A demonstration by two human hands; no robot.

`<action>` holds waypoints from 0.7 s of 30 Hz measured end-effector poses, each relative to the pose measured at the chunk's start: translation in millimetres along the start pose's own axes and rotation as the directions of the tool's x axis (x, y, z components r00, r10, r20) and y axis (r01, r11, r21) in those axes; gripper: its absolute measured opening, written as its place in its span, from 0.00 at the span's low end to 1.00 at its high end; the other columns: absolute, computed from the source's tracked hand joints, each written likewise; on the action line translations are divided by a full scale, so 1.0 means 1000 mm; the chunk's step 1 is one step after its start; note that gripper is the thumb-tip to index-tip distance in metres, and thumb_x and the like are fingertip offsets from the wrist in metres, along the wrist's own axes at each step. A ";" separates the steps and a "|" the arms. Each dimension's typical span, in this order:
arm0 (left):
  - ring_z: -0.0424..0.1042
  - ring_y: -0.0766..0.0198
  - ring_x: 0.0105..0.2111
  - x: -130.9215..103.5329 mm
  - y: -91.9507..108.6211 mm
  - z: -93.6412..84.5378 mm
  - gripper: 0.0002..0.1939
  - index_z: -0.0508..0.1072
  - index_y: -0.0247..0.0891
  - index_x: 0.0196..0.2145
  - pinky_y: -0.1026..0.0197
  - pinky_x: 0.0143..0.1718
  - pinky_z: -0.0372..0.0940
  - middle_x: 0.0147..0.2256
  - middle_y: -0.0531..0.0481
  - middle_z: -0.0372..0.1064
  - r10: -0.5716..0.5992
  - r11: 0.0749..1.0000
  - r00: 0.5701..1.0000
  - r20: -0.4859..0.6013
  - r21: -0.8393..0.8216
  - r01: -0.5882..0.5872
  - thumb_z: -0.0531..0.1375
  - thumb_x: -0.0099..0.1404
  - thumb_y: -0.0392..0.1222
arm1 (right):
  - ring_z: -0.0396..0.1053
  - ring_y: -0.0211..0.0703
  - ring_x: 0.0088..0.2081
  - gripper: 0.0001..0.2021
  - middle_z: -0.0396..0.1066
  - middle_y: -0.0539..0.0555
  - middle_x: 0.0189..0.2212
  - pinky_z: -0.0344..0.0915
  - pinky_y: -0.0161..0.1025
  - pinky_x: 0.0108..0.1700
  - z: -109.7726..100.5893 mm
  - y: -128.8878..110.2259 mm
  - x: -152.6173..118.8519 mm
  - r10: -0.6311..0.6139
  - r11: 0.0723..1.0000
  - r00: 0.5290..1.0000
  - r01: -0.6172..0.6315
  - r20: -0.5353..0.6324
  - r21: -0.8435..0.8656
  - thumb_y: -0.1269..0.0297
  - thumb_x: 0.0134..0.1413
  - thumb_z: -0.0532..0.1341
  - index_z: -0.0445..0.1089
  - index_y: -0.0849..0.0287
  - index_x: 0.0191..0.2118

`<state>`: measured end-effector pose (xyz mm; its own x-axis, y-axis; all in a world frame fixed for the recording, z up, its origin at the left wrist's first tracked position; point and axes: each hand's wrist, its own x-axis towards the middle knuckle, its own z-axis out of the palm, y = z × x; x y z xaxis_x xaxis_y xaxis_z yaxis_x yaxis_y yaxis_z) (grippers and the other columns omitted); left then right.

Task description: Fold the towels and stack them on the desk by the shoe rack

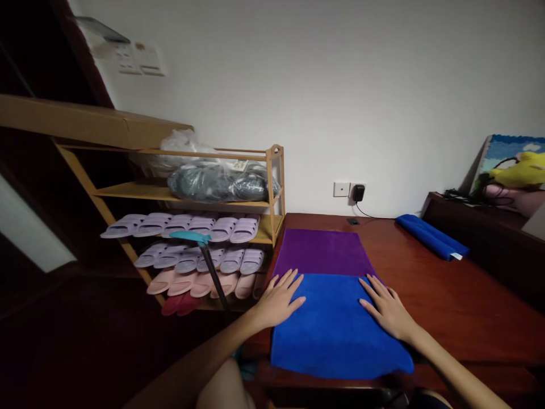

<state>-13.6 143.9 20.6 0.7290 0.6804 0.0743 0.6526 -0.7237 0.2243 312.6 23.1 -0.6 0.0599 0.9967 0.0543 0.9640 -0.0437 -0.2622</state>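
Observation:
A blue cloth (332, 329) lies over the near part of a purple cloth (321, 250) on the reddish-brown wooden table (434, 307). Its near end reaches the table's front edge. My left hand (279, 301) rests flat on the blue cloth's upper left corner, fingers spread. On the upper right corner lies my right hand (387, 307), also flat with fingers apart. Neither hand grips anything. Whether the blue and purple pieces are joined under the fold cannot be seen.
A folded blue cloth (432, 236) with a white tag lies at the table's back right. A black plug (358, 193) sits in the wall. Left of the table stands a wooden rack (275, 199) with lilac slippers (221, 230), pink slippers (204, 286) and a bagged grey bundle (221, 180).

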 end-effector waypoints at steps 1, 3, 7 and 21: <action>0.43 0.53 0.66 -0.004 0.000 0.000 0.31 0.52 0.43 0.65 0.42 0.62 0.42 0.66 0.44 0.43 0.006 1.000 1.000 -0.007 -0.014 -0.006 0.43 0.70 0.60 | 0.37 0.47 0.68 0.33 0.38 0.50 0.68 0.39 0.56 0.65 -0.001 0.001 -0.004 0.000 1.000 1.000 0.000 -0.005 0.017 0.39 0.60 0.40 0.43 0.43 0.67; 0.48 0.53 0.64 -0.006 -0.001 0.000 0.28 0.57 0.44 0.63 0.44 0.61 0.45 0.64 0.45 0.50 0.005 0.999 0.999 -0.041 -0.051 -0.008 0.42 0.71 0.58 | 0.42 0.47 0.67 0.30 0.44 0.50 0.67 0.41 0.57 0.64 -0.002 0.006 -0.007 -0.004 0.998 1.000 0.005 -0.019 0.066 0.40 0.61 0.41 0.47 0.42 0.66; 0.62 0.56 0.56 0.004 -0.010 -0.005 0.20 0.64 0.42 0.57 0.50 0.57 0.53 0.55 0.45 0.65 -0.008 0.996 0.981 -0.194 -0.094 -0.010 0.46 0.72 0.47 | 0.55 0.47 0.60 0.25 0.60 0.52 0.58 0.49 0.54 0.60 -0.007 0.023 0.006 -0.019 0.988 0.997 0.031 -0.079 0.153 0.45 0.63 0.42 0.60 0.45 0.59; 0.68 0.63 0.35 0.027 -0.042 -0.033 0.06 0.67 0.38 0.31 0.63 0.37 0.61 0.31 0.52 0.67 -0.039 0.905 0.993 -0.114 -0.425 -0.013 0.60 0.59 0.43 | 0.64 0.40 0.34 0.17 0.67 0.53 0.32 0.63 0.38 0.39 -0.035 0.035 0.030 -0.063 0.908 0.990 0.110 -0.127 0.405 0.46 0.57 0.51 0.61 0.57 0.34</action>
<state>-28.4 196.2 45.0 0.6746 0.7170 0.1756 0.4935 -0.6150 0.6149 357.0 49.3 25.5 0.0318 0.9807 0.1929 0.7766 0.0972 -0.6225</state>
